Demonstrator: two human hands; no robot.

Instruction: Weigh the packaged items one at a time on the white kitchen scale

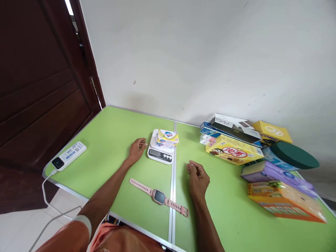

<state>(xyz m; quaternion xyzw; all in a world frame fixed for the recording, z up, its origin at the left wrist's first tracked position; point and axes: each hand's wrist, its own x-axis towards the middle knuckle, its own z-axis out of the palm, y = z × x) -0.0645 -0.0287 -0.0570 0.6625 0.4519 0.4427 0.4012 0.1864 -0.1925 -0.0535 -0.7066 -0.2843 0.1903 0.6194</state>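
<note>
A white kitchen scale (153,140) with a dark display and several buttons lies on the green table. Stacked on its platform are soap boxes (168,135), white and yellow with a blue logo. Just left of the scale rests my left hand (138,149), holding nothing, its slightly bent fingers apart and pointing toward it. My right hand (199,179) lies right of the table's metal seam, fingers curled in and thumb against them, with nothing visible in it. Between my forearms a smartwatch (159,196) with a pink strap is laid out flat, face up.
At the right stand a yellow snack box (233,149), several flat boxes, a green-lidded container (294,155), a purple packet (278,176) and an orange box (286,203). A white device (69,155) with a cable lies at the left edge. A wall (183,59) backs the table.
</note>
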